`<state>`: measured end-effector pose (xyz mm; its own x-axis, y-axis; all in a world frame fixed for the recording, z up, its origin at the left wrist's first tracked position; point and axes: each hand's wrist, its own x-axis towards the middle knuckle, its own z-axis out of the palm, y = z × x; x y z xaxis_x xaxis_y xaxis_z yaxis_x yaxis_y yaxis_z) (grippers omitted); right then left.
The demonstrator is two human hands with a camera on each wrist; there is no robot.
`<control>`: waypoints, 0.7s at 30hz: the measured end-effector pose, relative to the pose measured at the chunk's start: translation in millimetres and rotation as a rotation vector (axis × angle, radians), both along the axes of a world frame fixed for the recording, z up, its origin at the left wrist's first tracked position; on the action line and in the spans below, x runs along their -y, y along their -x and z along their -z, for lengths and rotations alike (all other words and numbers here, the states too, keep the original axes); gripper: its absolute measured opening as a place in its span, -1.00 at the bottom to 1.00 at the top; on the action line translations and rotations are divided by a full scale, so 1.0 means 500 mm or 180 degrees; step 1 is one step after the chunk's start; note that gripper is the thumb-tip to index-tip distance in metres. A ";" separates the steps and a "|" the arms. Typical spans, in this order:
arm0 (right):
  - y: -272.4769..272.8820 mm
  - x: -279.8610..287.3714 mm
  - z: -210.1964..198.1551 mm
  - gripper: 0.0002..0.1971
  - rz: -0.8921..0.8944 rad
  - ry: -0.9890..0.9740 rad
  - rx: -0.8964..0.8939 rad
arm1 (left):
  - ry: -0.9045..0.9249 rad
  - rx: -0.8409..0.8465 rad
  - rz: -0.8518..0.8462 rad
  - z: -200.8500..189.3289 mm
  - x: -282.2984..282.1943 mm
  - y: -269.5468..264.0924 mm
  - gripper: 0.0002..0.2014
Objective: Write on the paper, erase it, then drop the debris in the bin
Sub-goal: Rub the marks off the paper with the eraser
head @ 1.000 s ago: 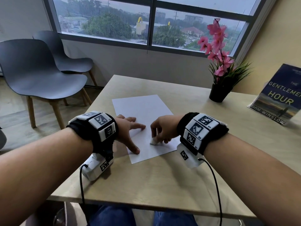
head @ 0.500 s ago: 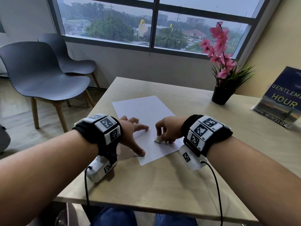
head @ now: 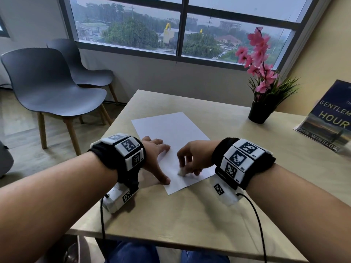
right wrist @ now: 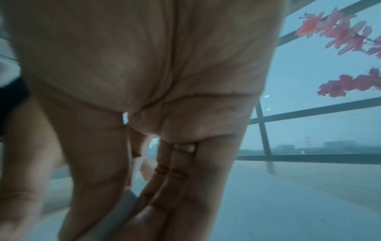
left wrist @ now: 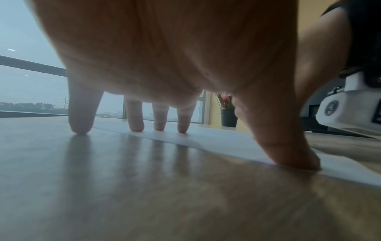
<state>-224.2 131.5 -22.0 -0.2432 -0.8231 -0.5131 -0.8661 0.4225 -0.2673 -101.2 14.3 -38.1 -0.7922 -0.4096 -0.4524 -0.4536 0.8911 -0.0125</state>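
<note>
A white sheet of paper (head: 171, 133) lies on the wooden table (head: 190, 215). My left hand (head: 157, 158) presses its near left edge with spread straight fingers (left wrist: 135, 117) and thumb (left wrist: 288, 154). My right hand (head: 191, 160) pinches a small white eraser (head: 182, 171) against the near part of the sheet. In the right wrist view the eraser (right wrist: 123, 205) shows as a pale blurred block between my thumb and fingers. No bin is in view. I cannot make out any writing or debris on the paper.
A black pot with pink flowers (head: 260, 111) stands at the back right of the table. A book (head: 328, 118) lies at the right edge. Two grey chairs (head: 55, 92) stand on the floor to the left, under the window.
My right hand with the eraser has shifted slightly over the near part of the sheet. The left hand stays pressed on the paper. The head view has drifted a little.
</note>
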 end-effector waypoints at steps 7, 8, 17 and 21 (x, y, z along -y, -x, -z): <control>0.013 0.026 0.000 -0.80 0.0169 0.0194 -0.0154 | -0.0019 0.0010 -0.0005 -0.002 -0.002 -0.002 0.15; 0.012 0.026 0.001 -0.79 0.0168 0.0173 -0.0136 | -0.0014 0.0013 -0.0003 -0.002 -0.002 -0.002 0.15; 0.004 0.032 -0.002 -0.82 0.0090 0.0156 0.0026 | -0.0005 0.0047 0.0012 0.000 0.001 -0.001 0.16; -0.010 0.027 -0.002 -0.82 -0.0009 0.0063 0.0088 | -0.0005 0.0054 0.0027 -0.002 -0.001 -0.001 0.14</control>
<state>-219.2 118.2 -21.1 -0.2268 -0.8340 -0.5031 -0.8594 0.4143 -0.2995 -100.5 14.8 -37.2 -0.7879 -0.4023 -0.4662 -0.4458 0.8949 -0.0188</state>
